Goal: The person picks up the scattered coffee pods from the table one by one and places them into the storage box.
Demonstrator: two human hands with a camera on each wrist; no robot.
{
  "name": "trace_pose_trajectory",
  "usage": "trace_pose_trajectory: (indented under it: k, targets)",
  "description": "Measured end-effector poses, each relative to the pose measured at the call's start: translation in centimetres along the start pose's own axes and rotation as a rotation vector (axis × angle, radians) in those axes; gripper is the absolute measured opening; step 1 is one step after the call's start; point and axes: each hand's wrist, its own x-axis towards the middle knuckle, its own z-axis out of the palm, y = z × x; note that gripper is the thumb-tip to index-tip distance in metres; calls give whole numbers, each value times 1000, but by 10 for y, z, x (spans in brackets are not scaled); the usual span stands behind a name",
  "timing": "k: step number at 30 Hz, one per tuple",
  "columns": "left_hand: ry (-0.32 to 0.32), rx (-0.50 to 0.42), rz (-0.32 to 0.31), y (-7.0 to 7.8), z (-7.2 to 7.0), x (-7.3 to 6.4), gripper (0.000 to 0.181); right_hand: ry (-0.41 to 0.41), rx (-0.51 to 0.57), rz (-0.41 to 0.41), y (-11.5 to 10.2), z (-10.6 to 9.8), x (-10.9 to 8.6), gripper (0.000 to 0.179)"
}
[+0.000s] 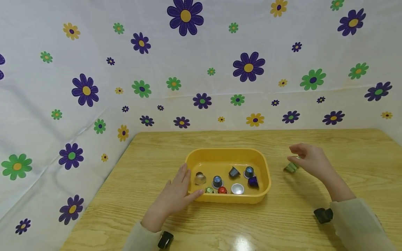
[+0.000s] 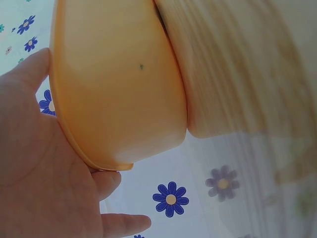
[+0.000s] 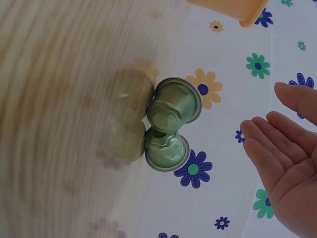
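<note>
A yellow plastic tray point(image 1: 230, 198) stands on the wooden table. My left hand point(image 1: 172, 198) rests against its left end and near-left corner, fingers and thumb extended along the rim, as the left wrist view also shows. To the right of the tray, two green coffee capsules point(image 3: 173, 106) lie side by side on the table. My right hand point(image 1: 312, 164) hovers over them with fingers loosely bent and thumb apart. In the right wrist view a gap shows between that hand and the capsules, and nothing is in its palm.
Inside the tray lie several coffee capsules: a red one point(image 1: 222, 190), a green one point(image 1: 209, 190), a dark grey one point(image 1: 233, 172), blue ones and some with silver lids up, such as one point(image 1: 237, 189) near the front wall. A flower-printed cloth point(image 1: 201, 69) hangs behind the table.
</note>
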Motion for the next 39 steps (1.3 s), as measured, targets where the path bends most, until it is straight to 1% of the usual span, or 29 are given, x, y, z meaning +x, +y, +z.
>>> trace_pose_trajectory:
  k: [12, 22, 35, 39]
  targets:
    - [-1, 2, -1, 1, 0, -1, 86, -93, 1, -12, 8, 1, 2, 42]
    - [-6, -10, -9, 2, -1, 0, 85, -137, -18, -24, 14, 3, 3, 41]
    - [-7, -8, -7, 1, 0, 0, 88, -225, -10, -4, 17, 2, 3, 48]
    - [-9, -15, -12, 1, -1, 0, 87, -263, -18, -30, 20, 3, 3, 49]
